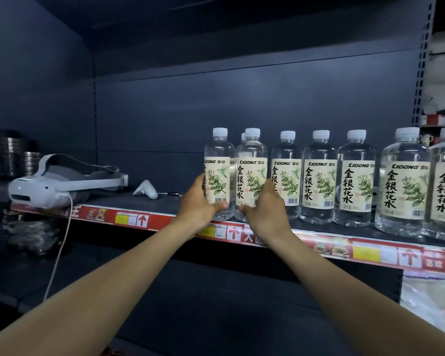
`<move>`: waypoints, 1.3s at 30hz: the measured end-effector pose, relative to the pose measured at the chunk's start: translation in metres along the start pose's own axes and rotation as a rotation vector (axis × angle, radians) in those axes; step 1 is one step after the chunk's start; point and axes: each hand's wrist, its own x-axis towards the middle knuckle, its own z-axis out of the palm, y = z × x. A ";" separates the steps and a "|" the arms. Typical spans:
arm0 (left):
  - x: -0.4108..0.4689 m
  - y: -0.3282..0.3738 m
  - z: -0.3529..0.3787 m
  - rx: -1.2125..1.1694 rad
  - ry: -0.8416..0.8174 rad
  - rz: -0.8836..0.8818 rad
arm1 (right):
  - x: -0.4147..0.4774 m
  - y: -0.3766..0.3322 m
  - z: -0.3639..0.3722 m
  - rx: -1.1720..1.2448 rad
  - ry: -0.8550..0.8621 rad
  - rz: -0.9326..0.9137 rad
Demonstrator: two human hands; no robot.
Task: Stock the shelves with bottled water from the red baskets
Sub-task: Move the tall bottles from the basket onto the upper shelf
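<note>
**Stocking: Both Hands Occupied**

Dark metal shelf [129, 201], red price strip, spans mid-frame. Clear white-capped water bottles [319, 178] line its right half. White headset [52, 186] lies left. At centre, left hand [198, 204] grips leftmost bottle [220, 173], right hand [262, 209] grips neighbouring bottle [251, 173], both upright at shelf front. Small white controller [146, 189] beside headset.

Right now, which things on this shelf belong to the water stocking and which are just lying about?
Job: left hand gripping the leftmost bottle, right hand gripping the second bottle, the standing bottle row, the shelf.
Lying about: white headset, its cable, white controller, stacked metal tins.
</note>
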 end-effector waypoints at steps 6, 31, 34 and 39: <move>0.006 -0.007 0.008 0.050 0.061 0.000 | 0.001 0.001 0.005 0.004 0.040 0.001; -0.049 -0.030 -0.003 0.451 0.006 0.085 | -0.018 -0.003 0.011 0.002 0.021 -0.028; -0.099 -0.041 -0.042 0.507 -0.032 0.062 | -0.068 -0.017 0.022 -0.052 -0.036 -0.164; -0.217 -0.086 -0.146 0.737 0.008 -0.018 | -0.165 -0.044 0.063 0.002 -0.285 -0.246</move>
